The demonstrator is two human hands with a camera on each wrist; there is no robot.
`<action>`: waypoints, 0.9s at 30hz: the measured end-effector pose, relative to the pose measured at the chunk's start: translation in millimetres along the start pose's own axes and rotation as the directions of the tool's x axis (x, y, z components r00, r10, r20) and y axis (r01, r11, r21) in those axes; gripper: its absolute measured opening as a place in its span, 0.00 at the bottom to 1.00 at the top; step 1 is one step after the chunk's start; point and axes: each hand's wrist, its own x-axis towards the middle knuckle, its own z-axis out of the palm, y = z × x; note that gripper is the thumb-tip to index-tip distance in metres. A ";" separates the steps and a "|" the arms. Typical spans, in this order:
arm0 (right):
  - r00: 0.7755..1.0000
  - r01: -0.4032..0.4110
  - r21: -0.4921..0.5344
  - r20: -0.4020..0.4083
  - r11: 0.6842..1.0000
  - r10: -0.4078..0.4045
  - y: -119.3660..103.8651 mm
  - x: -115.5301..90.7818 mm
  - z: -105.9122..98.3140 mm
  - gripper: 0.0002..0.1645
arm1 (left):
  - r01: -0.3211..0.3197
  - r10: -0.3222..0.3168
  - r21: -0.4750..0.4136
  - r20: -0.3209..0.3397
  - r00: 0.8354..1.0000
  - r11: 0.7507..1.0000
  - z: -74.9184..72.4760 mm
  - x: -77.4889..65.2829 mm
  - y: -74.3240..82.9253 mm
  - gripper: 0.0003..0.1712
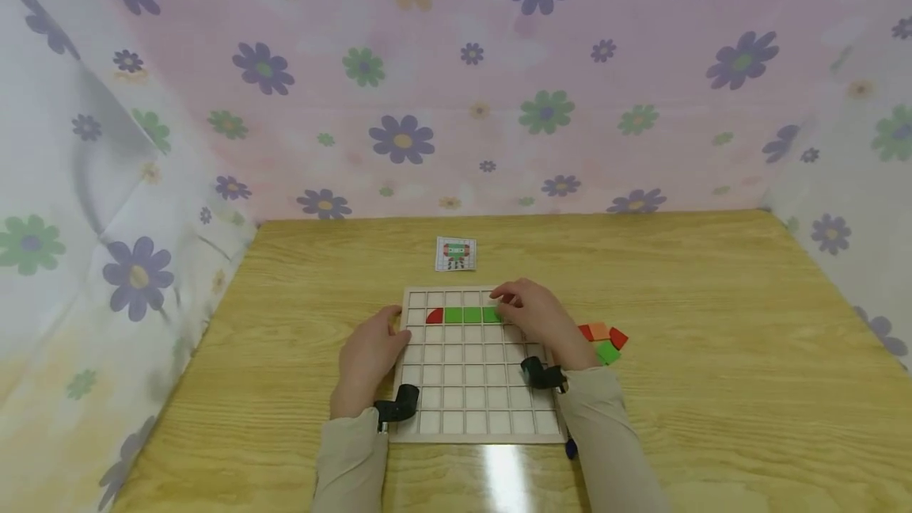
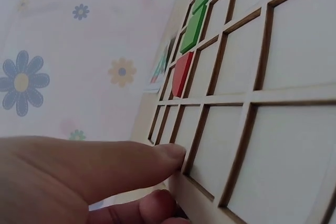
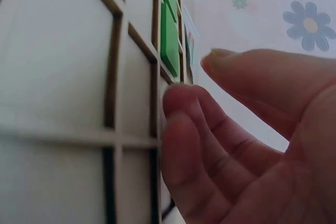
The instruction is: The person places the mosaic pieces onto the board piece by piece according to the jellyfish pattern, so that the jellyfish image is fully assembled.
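Observation:
A pale wooden grid board (image 1: 463,398) lies on the table. In its second row from the far edge sit a red quarter-round tile (image 1: 435,316) and a run of green tiles (image 1: 473,315). My left hand (image 1: 370,351) grips the board's left edge; in the left wrist view the thumb (image 2: 152,161) lies on the rim, with curled fingers beside it. My right hand (image 1: 537,313) is over the far right part of the board, near the last green tile (image 3: 169,43). Its fingers are loosely bent, the thumb stands apart from them, and nothing shows between them.
Right of the board lie several loose tiles, among them an orange tile (image 1: 600,331), a red tile (image 1: 618,338) and a green tile (image 1: 608,352). A small pattern card (image 1: 456,254) lies beyond the board. Flowered cloth (image 1: 442,101) walls the table's back and sides.

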 end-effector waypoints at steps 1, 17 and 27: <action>1.000 0.003 -0.009 0.001 1.000 -0.003 2.3 -0.8 -1.3 0.13 | 0.007 -0.007 -0.004 0.000 1.000 1.000 0.7 -0.3 1.2 0.26; 0.997 -0.069 -0.024 0.015 0.997 0.069 24.5 -27.5 -31.3 0.16 | -0.028 0.028 -0.025 -0.001 1.000 0.999 6.6 1.8 7.3 0.25; 0.999 -0.045 -0.029 0.018 0.999 0.046 33.8 -36.8 -42.0 0.15 | -0.029 0.028 -0.033 -0.026 0.999 0.999 3.9 3.7 -0.7 0.24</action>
